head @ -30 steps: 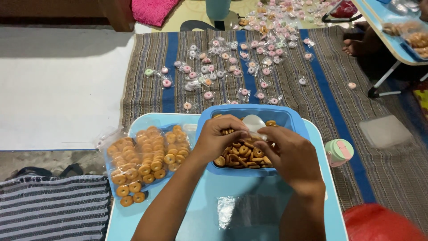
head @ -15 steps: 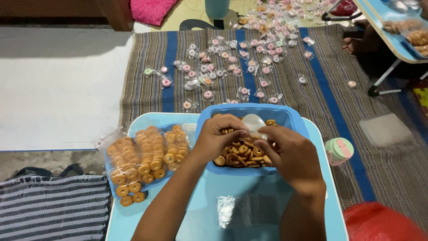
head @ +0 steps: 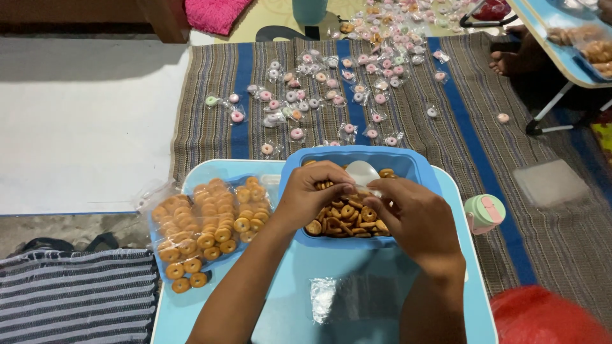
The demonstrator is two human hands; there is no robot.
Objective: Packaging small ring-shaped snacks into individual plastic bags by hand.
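Left hand [head: 317, 195] and right hand [head: 413, 220] over the blue tub [head: 408, 164] of ring-shaped snacks [head: 342, 220], fingertips pinched together on a small clear wrapper [head: 363, 173], possibly with a ring inside. Bags of rings [head: 204, 223] just left of the left fingers.

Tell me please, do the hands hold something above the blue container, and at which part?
Both the left hand and the right hand pinch a small clear plastic wrapper at its lower edge, over the blue container of ring-shaped snacks.
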